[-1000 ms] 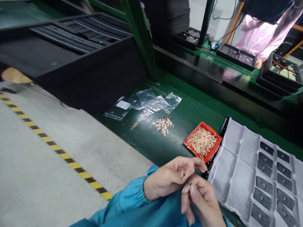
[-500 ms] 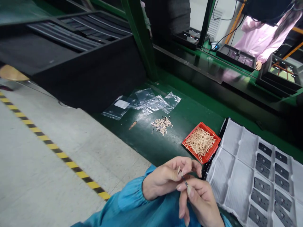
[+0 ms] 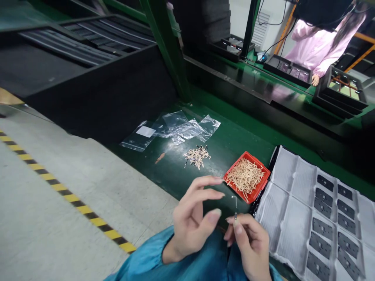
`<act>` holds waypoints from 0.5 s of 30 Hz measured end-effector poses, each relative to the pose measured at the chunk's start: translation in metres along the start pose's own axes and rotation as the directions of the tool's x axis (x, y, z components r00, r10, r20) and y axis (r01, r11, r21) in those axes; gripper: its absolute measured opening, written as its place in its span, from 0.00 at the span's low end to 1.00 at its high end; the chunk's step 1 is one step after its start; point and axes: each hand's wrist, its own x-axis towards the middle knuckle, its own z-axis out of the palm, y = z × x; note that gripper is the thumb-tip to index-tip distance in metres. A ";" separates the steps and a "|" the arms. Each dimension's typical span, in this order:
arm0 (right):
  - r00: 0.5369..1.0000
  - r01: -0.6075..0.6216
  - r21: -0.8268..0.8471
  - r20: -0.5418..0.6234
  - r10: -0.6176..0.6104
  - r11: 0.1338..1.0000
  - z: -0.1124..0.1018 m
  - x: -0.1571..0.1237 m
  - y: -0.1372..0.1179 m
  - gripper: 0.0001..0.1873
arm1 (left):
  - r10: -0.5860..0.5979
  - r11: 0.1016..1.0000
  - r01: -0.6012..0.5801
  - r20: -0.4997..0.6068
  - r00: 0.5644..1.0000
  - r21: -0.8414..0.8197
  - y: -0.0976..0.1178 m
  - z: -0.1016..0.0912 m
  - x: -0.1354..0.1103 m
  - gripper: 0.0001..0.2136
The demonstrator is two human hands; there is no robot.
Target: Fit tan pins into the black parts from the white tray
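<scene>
Between thumb and fingers, my right hand (image 3: 249, 242) pinches a small thin strip (image 3: 236, 208) that points upward, dark at its lower end and bent at its tip. My left hand (image 3: 196, 218) is open beside it, fingers apart and holding nothing. Just beyond the hands sits a red tray (image 3: 265, 176) heaped with small tan strips (image 3: 245, 174). Farther left on the green table (image 3: 216, 164) lies a loose pile of small tan and black pieces (image 3: 197, 156). A single tan scrap (image 3: 160, 157) rests near the table edge.
Clear plastic bags (image 3: 187, 128) lie at the back of the table. A white compartment tray (image 3: 293, 218) with dark flat plates (image 3: 322, 226) stands at right. A large black box (image 3: 102, 93) is at left. Across the bench, a person in pink (image 3: 310, 50) works near black trays (image 3: 288, 70).
My left hand has come off the small strip, moved left and opened its fingers. My right hand keeps hold of the strip, which now stands upright. The view has shifted slightly.
</scene>
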 end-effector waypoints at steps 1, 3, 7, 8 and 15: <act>0.997 0.068 -0.070 -0.022 -0.069 0.995 0.001 0.001 -0.002 0.10 | -0.005 0.995 -0.002 0.073 0.997 0.101 0.001 -0.001 0.000 0.09; 0.970 0.226 -0.223 -0.035 -0.239 0.948 0.002 0.004 -0.004 0.08 | -0.076 0.982 0.036 0.216 0.973 0.185 0.003 -0.001 0.000 0.11; 0.889 0.426 -0.453 0.049 -0.455 0.784 0.005 0.008 -0.008 0.11 | -0.113 0.987 0.080 0.254 0.961 0.137 0.005 0.006 0.000 0.05; 0.878 0.454 -0.475 0.095 -0.470 0.753 0.005 0.010 -0.009 0.12 | -0.128 0.988 0.107 0.192 0.973 0.115 0.005 0.008 0.000 0.06; 0.796 0.528 -0.669 0.175 -0.579 0.524 -0.021 0.032 -0.010 0.19 | -0.117 0.993 0.108 -0.399 0.909 -0.046 -0.004 -0.001 0.008 0.07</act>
